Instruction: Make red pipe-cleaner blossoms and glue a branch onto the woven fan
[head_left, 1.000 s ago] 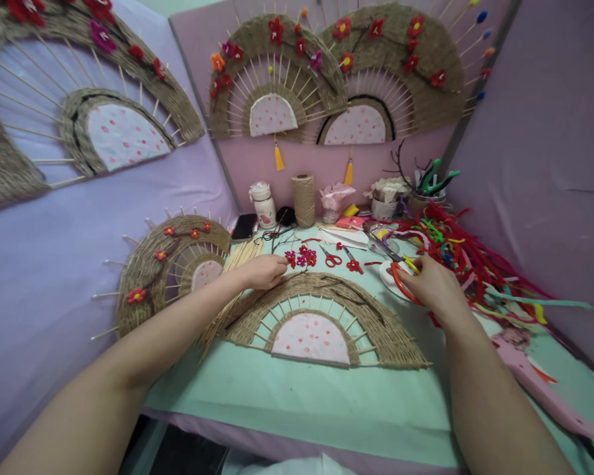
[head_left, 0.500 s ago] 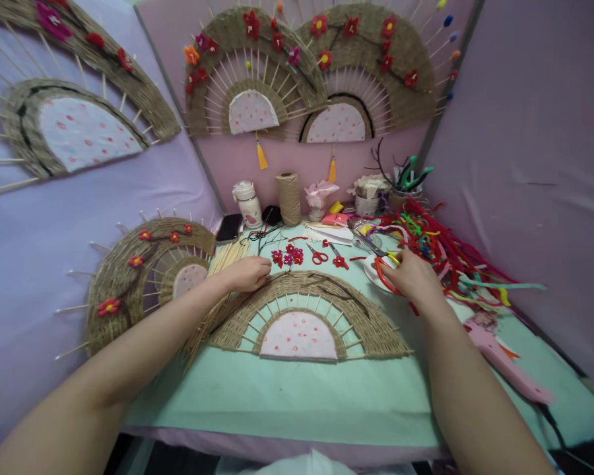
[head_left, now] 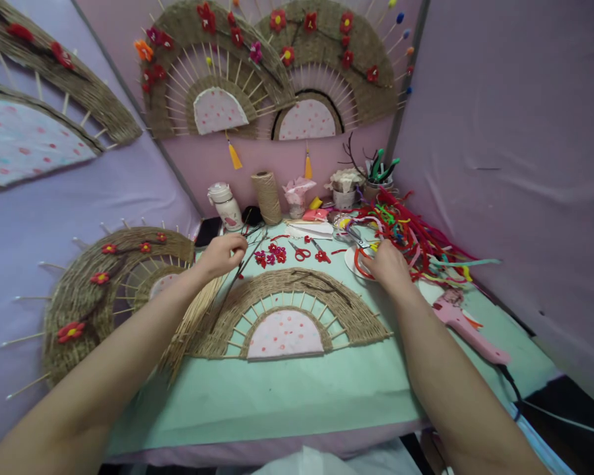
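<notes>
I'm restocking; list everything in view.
Semicircular woven fans: at least five, tan, table, walls
Lidded bottle: one, white, back
Twine spool: one, tan, back
Phone: one, black, back left
Tassels: two, yellow, back wall
Stick bundle: one, tan, left
Fuzzy flowers: many, mainly red, throughout
Containers: several, mixed colours, back
Small scissors: at least one, red handles, centre
Fuzzy strips: many, multicoloured, right
Glue gun: one, pink, right
Twigs: several, dark, centre
Large scissors: one, orange handles, right
Left hand: one, bare, beside twigs
Right hand: one, bare, holding large scissors
</notes>
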The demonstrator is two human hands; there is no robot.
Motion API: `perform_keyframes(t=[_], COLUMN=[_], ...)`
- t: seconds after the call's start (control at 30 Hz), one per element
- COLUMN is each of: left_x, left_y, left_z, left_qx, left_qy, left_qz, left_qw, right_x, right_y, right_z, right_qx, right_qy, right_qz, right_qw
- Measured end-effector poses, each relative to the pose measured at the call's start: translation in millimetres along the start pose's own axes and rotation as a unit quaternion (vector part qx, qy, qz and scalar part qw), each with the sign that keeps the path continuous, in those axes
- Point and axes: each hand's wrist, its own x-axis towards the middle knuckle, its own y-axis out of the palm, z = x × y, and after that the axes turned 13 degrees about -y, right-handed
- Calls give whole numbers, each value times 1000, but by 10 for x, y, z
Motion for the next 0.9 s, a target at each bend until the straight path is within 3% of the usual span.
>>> perform_keyframes(t=[0.1,0.23,0.37,0.5,0.6,0.7,0.77,0.9], left_x=[369,904,1341,1556,1533,1333,1095,484], left_y=[12,271,644,894,916,796,679,535], left_z=[-270,-657,-873,-984,-1051,-1067,-1034,-911], left_qx=[-5,-63,-81,-98,-108,-107,-103,-44], left_qy=[-106,-266,-298,-294,-264,-222,-195,-120], left_qz=[-44,25,66,100,108,95,99,191], left_qw=[993,962,949,945,952,964,970,973], right_x=[2,22,41,53,60,35,-11,-166], right_y=[3,32,63,103,135,109,38,-170], right_z=[-13,-48,-69,-79,-95,-90,-49,132], right_qx=[-6,-20,-20,-30,-37,-48,-63,-93], right_qy=[1,5,19,24,19,4,-11,-84], right_qz=[-2,6,20,28,41,54,49,33], right_qw=[1000,1000,999,999,998,997,997,992])
